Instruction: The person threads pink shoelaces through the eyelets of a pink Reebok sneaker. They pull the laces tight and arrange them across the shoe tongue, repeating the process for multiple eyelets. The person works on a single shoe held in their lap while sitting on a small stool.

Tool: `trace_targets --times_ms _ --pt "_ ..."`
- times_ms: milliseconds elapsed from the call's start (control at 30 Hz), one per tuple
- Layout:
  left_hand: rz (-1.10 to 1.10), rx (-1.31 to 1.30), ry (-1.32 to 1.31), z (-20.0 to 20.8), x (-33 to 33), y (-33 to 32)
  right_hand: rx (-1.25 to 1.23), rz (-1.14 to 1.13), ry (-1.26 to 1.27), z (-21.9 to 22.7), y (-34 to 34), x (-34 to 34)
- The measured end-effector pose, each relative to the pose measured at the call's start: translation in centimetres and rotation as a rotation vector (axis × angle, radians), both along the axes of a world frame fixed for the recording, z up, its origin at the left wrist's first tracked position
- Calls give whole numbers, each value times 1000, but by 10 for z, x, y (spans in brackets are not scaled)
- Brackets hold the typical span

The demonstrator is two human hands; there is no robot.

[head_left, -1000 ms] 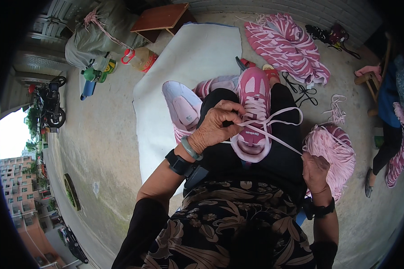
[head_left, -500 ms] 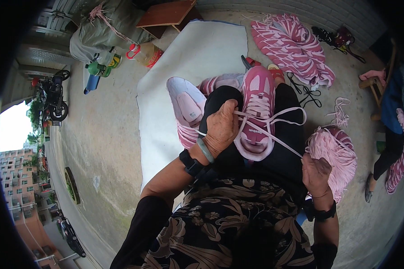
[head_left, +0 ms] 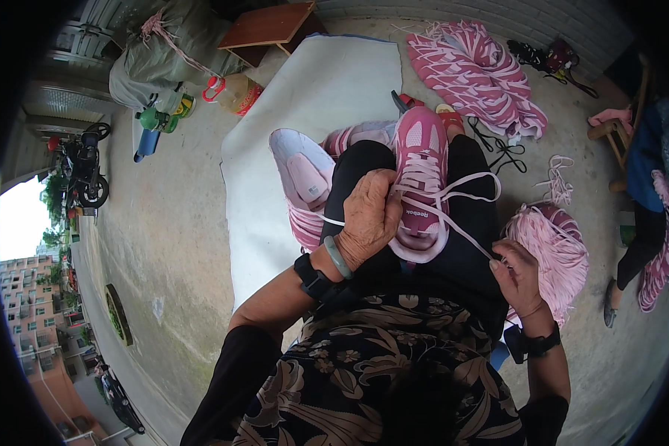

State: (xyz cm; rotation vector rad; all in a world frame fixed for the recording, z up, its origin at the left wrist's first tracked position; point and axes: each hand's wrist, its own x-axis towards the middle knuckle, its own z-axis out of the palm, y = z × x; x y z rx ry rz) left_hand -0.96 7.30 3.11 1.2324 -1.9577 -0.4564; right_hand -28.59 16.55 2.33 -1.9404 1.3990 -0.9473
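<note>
A pink sneaker (head_left: 422, 177) rests across my lap with its toe pointing away from me. Its pale pink shoelace (head_left: 453, 195) is threaded up the front and forms a loop at the right of the tongue. My left hand (head_left: 366, 217) is closed on the lace at the shoe's left side; a lace end trails out left below the wrist. At the right, my right hand (head_left: 518, 273) pinches the other lace end between thumb and fingers. Left of my knee, a pink shoe without visible laces (head_left: 305, 175) leans on a pile of striped pink shoe pieces (head_left: 360, 136).
A white sheet (head_left: 264, 201) covers the ground ahead. On the right lie a bundle of pink laces (head_left: 546, 253), loose laces (head_left: 557, 178) and a large pink shoe pile (head_left: 479, 78). Bottles (head_left: 234, 93) and a wooden stool (head_left: 267, 26) stand far left. Another person's leg (head_left: 639, 241) shows at right.
My right hand has turned and its fingers have loosened somewhat, and the lace it holds hangs less taut. My left hand has shifted slightly closer to the shoe. The view has moved a little.
</note>
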Motion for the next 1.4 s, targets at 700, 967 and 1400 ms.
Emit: trace_targets --times_ms 700,967,1400 --pt "-168 -146 -436 -8 -48 -4 -56 -57 -35 -29 -52 84" --pt "-92 -126 -644 48 53 21 -50 -126 15 -19 -27 72" --pt "283 391 -130 18 181 32 120 -41 328 -37 17 -80"
